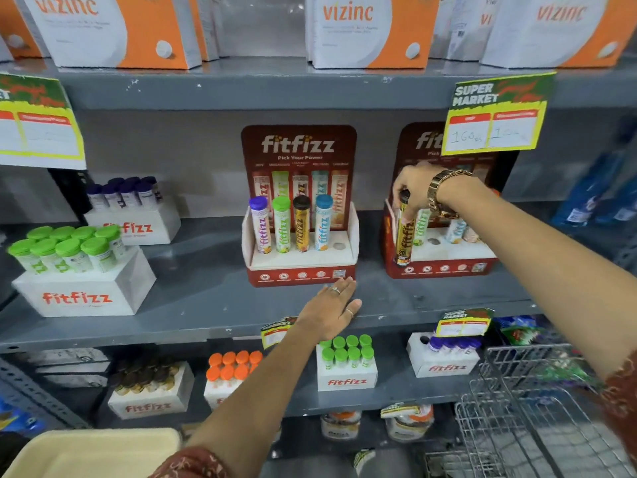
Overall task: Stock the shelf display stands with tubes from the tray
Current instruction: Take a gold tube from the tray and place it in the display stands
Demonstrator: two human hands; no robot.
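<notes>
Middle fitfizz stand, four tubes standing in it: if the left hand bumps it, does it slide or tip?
The display stand probably slides: looks like light cardboard on a smooth metal shelf. Its tall backboard may rock backward. The upright tubes sit in holes, so they likely wobble rather than fall.

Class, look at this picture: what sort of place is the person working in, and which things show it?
Most likely a supermarket aisle. A price tag printed "Super Market" hangs from the grey metal shelf, branded display stands hold tubes, and a wire basket sits at lower right.

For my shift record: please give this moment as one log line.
right hand: holds yellow tube at right stand | left hand: flat on shelf, empty
</notes>
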